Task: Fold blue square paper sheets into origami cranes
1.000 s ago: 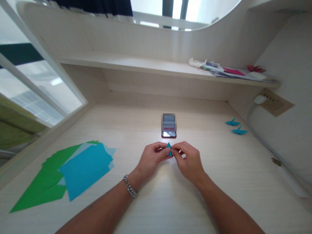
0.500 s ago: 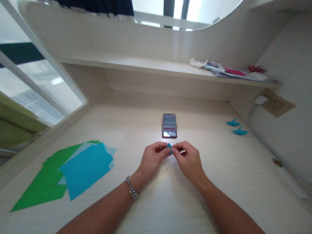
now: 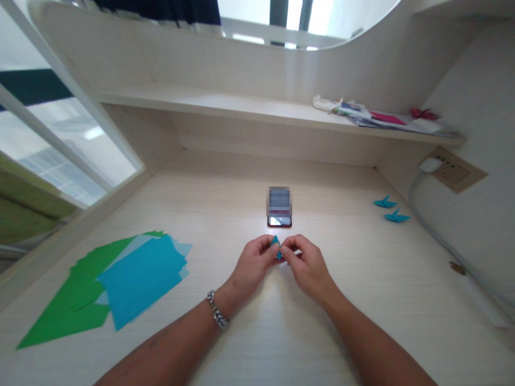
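Note:
A small folded piece of blue paper (image 3: 276,240) is pinched between my hands above the desk, its pointed tip upward. My left hand (image 3: 256,259), with a metal bracelet (image 3: 218,311) at the wrist, grips it between thumb and fingers. From the other side my right hand (image 3: 306,264) closes thumb and fingertips on its right edge. Fingers cover much of the paper. Just beyond them lies a phone (image 3: 279,206), its screen blurred out. Two folded blue paper cranes (image 3: 385,202) rest on the desk at the right.
Blue paper sheets (image 3: 145,279) overlap green sheets (image 3: 60,316) on the left of the desk (image 3: 209,187). A shelf (image 3: 241,107) with papers (image 3: 382,119) runs across the back. On the right wall, a cable (image 3: 426,228) hangs from a socket (image 3: 456,170).
Both hands have shifted slightly to the left. The folded paper has turned more upright between them, and more of its length shows.

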The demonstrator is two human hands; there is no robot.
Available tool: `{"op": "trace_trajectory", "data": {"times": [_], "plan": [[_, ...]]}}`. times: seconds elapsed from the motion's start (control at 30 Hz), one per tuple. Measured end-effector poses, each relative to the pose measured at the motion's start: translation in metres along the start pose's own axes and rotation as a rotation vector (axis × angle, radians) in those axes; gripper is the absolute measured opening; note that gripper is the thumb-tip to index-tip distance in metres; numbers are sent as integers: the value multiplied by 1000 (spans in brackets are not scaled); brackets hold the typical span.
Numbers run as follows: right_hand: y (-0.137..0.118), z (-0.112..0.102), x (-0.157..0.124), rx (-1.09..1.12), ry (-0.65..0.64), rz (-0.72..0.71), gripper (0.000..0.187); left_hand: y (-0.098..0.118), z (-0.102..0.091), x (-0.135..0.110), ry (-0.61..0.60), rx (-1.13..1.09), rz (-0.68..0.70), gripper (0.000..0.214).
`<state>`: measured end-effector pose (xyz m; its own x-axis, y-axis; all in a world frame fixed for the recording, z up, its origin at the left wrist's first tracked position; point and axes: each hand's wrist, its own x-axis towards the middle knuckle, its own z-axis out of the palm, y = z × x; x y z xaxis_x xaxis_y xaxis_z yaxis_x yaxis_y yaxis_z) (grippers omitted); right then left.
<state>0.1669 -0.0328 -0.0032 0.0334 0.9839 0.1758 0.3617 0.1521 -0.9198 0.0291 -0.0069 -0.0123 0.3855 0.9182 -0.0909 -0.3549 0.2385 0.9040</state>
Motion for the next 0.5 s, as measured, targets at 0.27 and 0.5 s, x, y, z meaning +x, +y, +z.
{"op": "trace_trajectory", "data": {"times": [0.27, 0.5], "plan": [[0, -1, 4, 85, 26, 52, 18, 5, -2, 0, 49, 126, -6, 22], [-3, -3, 3, 59, 5, 65, 19, 4, 3, -2, 81, 69, 44, 29]]}}
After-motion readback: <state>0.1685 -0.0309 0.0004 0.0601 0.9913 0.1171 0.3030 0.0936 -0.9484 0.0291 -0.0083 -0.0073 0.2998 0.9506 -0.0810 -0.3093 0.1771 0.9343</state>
